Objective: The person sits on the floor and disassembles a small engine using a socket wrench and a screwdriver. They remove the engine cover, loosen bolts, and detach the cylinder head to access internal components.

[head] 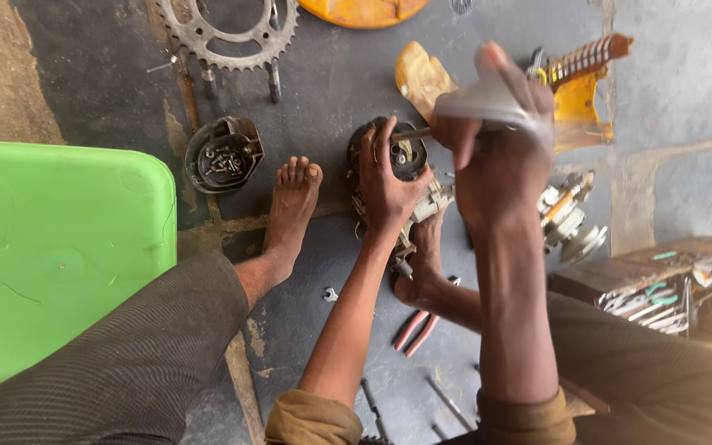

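Note:
My left hand (389,177) presses down on a dark round engine part (405,156) that rests on the floor, braced by my right foot (423,272). My right hand (496,156) is raised above it, closed around the pale handle of a tool (484,100) whose thin metal shaft (412,133) points left into the top of the engine part. The part's lower side is hidden under my left hand.
A green plastic stool (51,247) stands at left. A toothed sprocket (228,33) and a round cover holding screws (222,155) lie ahead. Red-handled pliers (415,328), a yellow part with a spring (583,82), a metal assembly (569,216) and a tool box (661,288) surround me.

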{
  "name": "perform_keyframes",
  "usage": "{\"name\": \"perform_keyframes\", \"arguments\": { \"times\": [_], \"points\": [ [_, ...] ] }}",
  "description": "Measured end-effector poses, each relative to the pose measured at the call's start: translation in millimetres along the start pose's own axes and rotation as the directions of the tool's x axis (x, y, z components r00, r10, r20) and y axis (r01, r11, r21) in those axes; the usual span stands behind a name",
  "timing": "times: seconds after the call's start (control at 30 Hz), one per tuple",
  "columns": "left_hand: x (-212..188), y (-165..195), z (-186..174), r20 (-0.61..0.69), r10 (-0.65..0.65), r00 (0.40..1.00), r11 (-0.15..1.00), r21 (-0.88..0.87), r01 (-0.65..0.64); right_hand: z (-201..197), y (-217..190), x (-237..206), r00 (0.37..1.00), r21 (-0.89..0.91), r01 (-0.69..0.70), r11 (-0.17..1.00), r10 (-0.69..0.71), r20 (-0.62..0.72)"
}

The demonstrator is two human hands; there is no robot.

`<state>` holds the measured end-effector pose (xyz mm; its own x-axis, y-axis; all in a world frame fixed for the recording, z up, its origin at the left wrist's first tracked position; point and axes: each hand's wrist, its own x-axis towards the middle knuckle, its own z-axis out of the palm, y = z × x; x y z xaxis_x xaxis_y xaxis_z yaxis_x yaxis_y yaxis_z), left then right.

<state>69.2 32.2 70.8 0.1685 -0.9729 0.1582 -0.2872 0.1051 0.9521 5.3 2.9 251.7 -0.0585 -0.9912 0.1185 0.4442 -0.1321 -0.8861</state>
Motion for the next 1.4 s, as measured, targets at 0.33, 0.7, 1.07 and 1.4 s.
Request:
{"name": "perform_keyframes", "arguments": {
  "times": [0.33, 0.7, 1.07, 1.4],
  "points": [
    [-1, 1, 1, -0.017, 0.015, 1.000, 1.000, 0.006, -0.015, 13, 21, -6, 0.933, -0.343, 0.281, 0.896, -0.339, -0.122],
    [-1, 2, -1, -0.017, 0.023, 1.000, 0.999, 0.028, -0.022, 45, -9, -2, 0.976, -0.391, 0.143, 0.909, -0.194, -0.095],
    [2, 9, -2, -0.040, 0.038, 0.998, 0.997, 0.066, -0.035, 9, 12, -4, 0.987, -0.165, 0.092, 0.982, -0.112, -0.115],
    [1, 10, -4, -0.007, 0.011, 1.000, 0.999, 0.041, -0.011, 20, 11, -14, 0.965, -0.507, 0.254, 0.824, -0.254, 0.070]
  ]
}}
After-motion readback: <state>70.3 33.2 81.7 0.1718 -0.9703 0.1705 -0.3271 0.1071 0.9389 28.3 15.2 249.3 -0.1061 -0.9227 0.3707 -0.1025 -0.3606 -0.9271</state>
